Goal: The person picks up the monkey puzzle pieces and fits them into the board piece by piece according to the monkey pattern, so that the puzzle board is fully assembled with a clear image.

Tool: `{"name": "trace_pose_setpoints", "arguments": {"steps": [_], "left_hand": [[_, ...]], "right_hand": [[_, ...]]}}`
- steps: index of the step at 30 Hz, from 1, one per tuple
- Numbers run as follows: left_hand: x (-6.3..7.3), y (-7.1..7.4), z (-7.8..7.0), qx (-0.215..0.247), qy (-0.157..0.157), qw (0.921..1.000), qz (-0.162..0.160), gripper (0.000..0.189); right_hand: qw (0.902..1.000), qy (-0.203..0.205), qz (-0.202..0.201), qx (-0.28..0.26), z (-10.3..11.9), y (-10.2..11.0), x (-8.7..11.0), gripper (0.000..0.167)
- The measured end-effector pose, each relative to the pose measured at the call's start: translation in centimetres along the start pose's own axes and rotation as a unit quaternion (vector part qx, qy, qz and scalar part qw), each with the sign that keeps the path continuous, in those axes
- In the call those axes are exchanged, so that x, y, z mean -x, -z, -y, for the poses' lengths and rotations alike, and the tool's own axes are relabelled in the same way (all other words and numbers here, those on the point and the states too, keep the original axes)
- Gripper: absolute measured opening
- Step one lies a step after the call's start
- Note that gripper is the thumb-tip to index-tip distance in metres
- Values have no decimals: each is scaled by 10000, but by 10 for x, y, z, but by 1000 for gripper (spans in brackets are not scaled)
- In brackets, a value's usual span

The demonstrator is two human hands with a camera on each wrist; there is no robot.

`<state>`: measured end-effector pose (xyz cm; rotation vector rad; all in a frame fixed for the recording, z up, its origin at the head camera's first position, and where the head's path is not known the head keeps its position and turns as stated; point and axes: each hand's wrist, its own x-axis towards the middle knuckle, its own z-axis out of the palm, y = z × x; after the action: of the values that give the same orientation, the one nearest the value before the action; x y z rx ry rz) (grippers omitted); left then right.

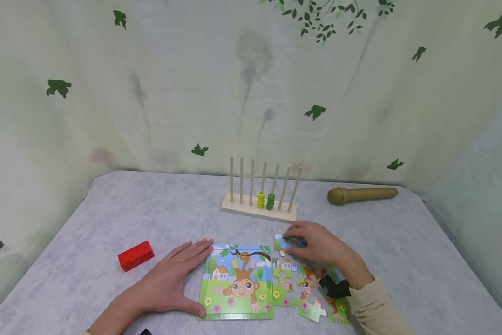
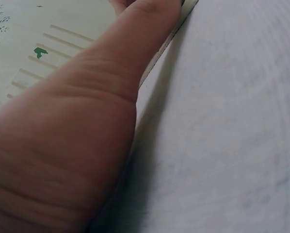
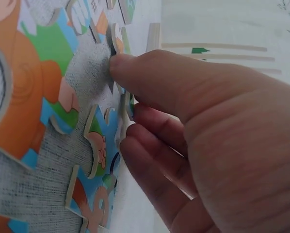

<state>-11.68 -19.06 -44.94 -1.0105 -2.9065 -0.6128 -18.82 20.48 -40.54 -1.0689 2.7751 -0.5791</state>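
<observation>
My left hand (image 1: pixel 171 279) lies spread along the left edge of a square monkey picture board (image 1: pixel 236 304). Its fingertips are at the top left corner and the thumb rests on the bottom left one. To the board's right lie several loose jigsaw pieces (image 1: pixel 309 312), some fitted together in a column. Over the top of that column, my right hand (image 1: pixel 318 242) has thumb and fingers curled at a blue-and-green puzzle piece (image 1: pixel 279 243), pinching it near the table. In the right wrist view, the thumb (image 3: pixel 145 73) partly hides that piece.
Behind the board stands a wooden peg rack (image 1: pixel 255 211) with yellow beads (image 1: pixel 261 200) and green beads (image 1: pixel 270 201). A red block (image 1: pixel 136 256) lies left of my left hand. A brown wooden stick with a rounded end (image 1: pixel 364 194) lies at the back right.
</observation>
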Motion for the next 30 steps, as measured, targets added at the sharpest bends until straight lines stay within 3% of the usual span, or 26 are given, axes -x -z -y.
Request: {"name": "trace_pose_setpoints", "arguments": {"steps": [17,30], "left_hand": [[0,1,-2,78,184,9997,146,123],[1,1,-2,100,262,9996,67,124]], "right_hand": [[9997,24,-161,-190,8,1,-2,32],[9987,22,-176,-485,20,1,-5,33]]}}
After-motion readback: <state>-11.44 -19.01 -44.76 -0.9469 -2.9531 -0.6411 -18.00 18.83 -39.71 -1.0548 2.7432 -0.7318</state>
